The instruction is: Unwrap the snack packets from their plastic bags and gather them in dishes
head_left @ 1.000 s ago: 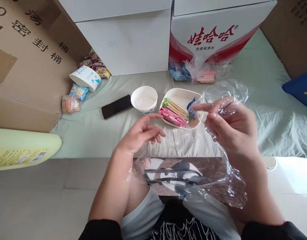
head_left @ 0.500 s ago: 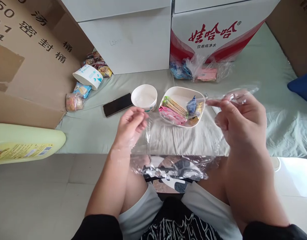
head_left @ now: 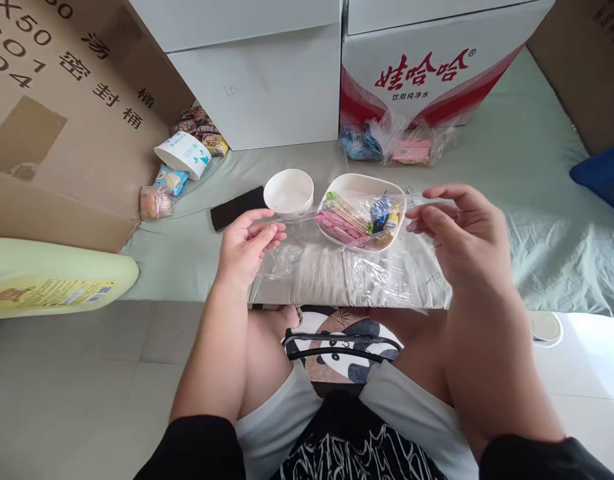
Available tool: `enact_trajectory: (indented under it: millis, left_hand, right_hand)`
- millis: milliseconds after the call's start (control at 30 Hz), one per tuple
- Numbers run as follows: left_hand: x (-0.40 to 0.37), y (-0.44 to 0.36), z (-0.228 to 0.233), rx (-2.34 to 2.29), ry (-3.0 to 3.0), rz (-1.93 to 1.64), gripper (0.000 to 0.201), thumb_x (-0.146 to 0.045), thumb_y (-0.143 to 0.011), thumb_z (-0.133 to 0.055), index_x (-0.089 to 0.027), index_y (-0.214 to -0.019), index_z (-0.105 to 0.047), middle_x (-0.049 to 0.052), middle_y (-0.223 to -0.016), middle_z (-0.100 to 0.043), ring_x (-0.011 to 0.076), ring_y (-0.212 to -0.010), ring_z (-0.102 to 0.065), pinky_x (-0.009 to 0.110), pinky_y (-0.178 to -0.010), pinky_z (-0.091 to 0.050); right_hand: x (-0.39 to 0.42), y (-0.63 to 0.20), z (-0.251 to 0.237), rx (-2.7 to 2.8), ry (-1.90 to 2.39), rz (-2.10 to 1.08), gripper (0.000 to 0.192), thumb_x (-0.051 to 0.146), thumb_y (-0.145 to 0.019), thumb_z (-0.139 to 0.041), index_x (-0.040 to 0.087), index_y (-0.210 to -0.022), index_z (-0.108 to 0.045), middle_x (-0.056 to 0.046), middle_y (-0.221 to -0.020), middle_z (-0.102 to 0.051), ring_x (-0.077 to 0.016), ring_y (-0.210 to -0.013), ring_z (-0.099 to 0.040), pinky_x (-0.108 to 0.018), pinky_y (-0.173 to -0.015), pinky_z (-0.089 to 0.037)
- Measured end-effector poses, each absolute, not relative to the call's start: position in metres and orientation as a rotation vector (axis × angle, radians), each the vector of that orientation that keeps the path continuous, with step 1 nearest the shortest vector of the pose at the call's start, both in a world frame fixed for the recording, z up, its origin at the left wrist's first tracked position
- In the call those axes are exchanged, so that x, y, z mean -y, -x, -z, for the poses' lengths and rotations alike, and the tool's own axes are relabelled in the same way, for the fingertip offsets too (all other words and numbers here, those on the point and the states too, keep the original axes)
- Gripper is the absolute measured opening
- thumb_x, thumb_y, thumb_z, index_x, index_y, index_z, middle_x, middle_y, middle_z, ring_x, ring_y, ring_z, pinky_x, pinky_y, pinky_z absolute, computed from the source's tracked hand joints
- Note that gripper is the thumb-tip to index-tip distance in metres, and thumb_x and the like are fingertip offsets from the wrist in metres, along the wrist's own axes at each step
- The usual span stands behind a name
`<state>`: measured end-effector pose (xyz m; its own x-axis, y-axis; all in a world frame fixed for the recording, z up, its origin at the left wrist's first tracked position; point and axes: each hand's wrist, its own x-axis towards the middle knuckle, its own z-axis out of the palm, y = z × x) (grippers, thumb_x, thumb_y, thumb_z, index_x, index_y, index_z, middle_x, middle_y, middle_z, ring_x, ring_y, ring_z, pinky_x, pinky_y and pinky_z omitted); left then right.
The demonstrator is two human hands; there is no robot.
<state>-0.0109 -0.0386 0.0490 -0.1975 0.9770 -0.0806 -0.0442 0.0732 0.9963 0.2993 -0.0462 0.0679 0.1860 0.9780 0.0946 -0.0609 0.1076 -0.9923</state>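
Note:
Between my two hands hangs a sheet of clear plastic film (head_left: 381,273), wrinkled and glossy; I cannot tell whether it is a flat wrap or a bag. My left hand (head_left: 249,243) pinches its left edge, with the fingertips closed together. At the other end my right hand (head_left: 459,223) grips the film between thumb and fingers, the index finger raised. Behind the film's top edge stands a white rounded-square bowl (head_left: 361,181) holding a pink packet (head_left: 334,225), a bundle of thin sticks (head_left: 349,213), a blue wrapped piece (head_left: 379,212) and a yellow one (head_left: 393,219).
A round paper bowl (head_left: 289,190) and a black phone (head_left: 237,208) lie left of the white bowl. Bagged snacks (head_left: 411,151) rest against the white carton (head_left: 411,60). A tipped paper cup (head_left: 184,155) and packets lie by the brown carton (head_left: 101,153). A yellow-green container (head_left: 57,267) is far left.
The film has risen and spread from over my lap to the front of the bowl. My right hand has moved left, and its grip has shifted along the film.

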Motion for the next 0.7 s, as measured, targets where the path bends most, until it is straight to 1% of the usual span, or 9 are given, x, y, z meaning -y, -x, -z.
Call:
enact_trajectory:
  millis: [67,167,233,367,467,533,567,633,700]
  left_hand:
    - [0.038,0.015,-0.048,-1.315,-1.063,-1.452,0.036,-0.038,-0.065,-0.092,-0.020,-0.087,-0.071,0.003,-0.077,-0.078,0.0142,-0.066,-0.075,0.021,-0.057,-0.057]
    - [0.037,0.019,-0.047,-1.225,-1.121,-1.627,0.046,-0.042,-0.054,-0.098,-0.022,-0.088,-0.074,0.001,-0.083,-0.078,0.0135,-0.071,-0.075,0.020,-0.060,-0.057]
    - [0.036,0.020,-0.045,-1.265,-1.198,-1.647,0.049,-0.041,-0.052,-0.099,-0.023,-0.092,-0.077,0.001,-0.083,-0.077,0.0139,-0.071,-0.074,0.022,-0.061,-0.058]
    - [0.034,0.020,-0.040,-1.437,-1.417,-1.596,0.034,-0.045,-0.071,-0.090,-0.019,-0.088,-0.078,0.001,-0.075,-0.070,0.0127,-0.065,-0.068,0.025,-0.059,-0.055]
    - [0.032,0.021,-0.036,-1.442,-1.578,-1.640,0.033,-0.051,-0.076,-0.086,-0.020,-0.078,-0.076,0.002,-0.078,-0.065,0.0125,-0.070,-0.064,0.025,-0.060,-0.052]
    - [0.032,0.020,-0.036,-1.398,-1.592,-1.680,0.037,-0.054,-0.073,-0.087,-0.020,-0.070,-0.072,0.004,-0.085,-0.064,0.0140,-0.079,-0.064,0.025,-0.064,-0.053]
    - [0.033,0.019,-0.037,-1.356,-1.542,-1.685,0.040,-0.056,-0.072,-0.088,-0.020,-0.068,-0.070,0.004,-0.089,-0.065,0.0147,-0.083,-0.065,0.025,-0.066,-0.054]
    - [0.036,0.013,-0.041,-1.252,-1.355,-1.635,0.046,-0.059,-0.072,-0.086,-0.020,-0.065,-0.063,0.004,-0.093,-0.067,0.0152,-0.083,-0.067,0.025,-0.064,-0.055]
    - [0.040,0.006,-0.048,-1.178,-1.134,-1.558,0.051,-0.062,-0.074,-0.082,-0.020,-0.064,-0.055,0.002,-0.079,-0.066,0.0127,-0.065,-0.065,0.023,-0.050,-0.049]
  right_hand:
    - [0.046,-0.304,-0.071,1.044,1.141,-1.056,0.019,0.025,-0.073,-0.081,0.022,-0.089,-0.071,0.000,-0.078,-0.076,-0.0120,-0.066,-0.068,-0.028,-0.070,-0.059]
    - [0.048,-0.311,-0.072,1.120,1.187,-1.011,0.029,0.021,-0.067,-0.084,0.023,-0.095,-0.076,-0.001,-0.079,-0.075,-0.0146,-0.073,-0.070,-0.031,-0.073,-0.059]
    - [0.048,-0.314,-0.069,1.250,1.302,-0.822,0.023,0.023,-0.073,-0.081,0.025,-0.096,-0.078,0.000,-0.077,-0.073,-0.0162,-0.073,-0.069,-0.035,-0.074,-0.058]
    - [0.045,-0.314,-0.062,1.447,1.377,-0.339,0.002,0.028,-0.084,-0.076,0.028,-0.085,-0.078,-0.004,-0.086,-0.066,-0.0209,-0.082,-0.067,-0.042,-0.080,-0.056]
    - [0.044,-0.315,-0.062,1.497,1.315,-0.141,0.009,0.034,-0.088,-0.075,0.027,-0.082,-0.074,-0.009,-0.105,-0.065,-0.0283,-0.110,-0.066,-0.048,-0.097,-0.053]
    - [0.046,-0.315,-0.063,1.535,1.293,-0.149,0.014,0.037,-0.092,-0.070,0.026,-0.082,-0.070,-0.009,-0.109,-0.068,-0.0294,-0.116,-0.065,-0.050,-0.102,-0.051]
    - [0.049,-0.314,-0.065,1.545,1.290,-0.203,0.016,0.037,-0.094,-0.066,0.026,-0.083,-0.068,-0.008,-0.105,-0.070,-0.0282,-0.111,-0.068,-0.049,-0.099,-0.053]
    - [0.054,-0.312,-0.068,1.523,1.287,-0.396,0.017,0.039,-0.097,-0.062,0.027,-0.085,-0.064,-0.004,-0.084,-0.072,-0.0233,-0.085,-0.073,-0.043,-0.081,-0.057]
    - [0.057,-0.309,-0.071,1.447,1.281,-0.644,0.014,0.040,-0.097,-0.062,0.027,-0.092,-0.062,0.002,-0.061,-0.064,-0.0176,-0.054,-0.064,-0.034,-0.057,-0.052]
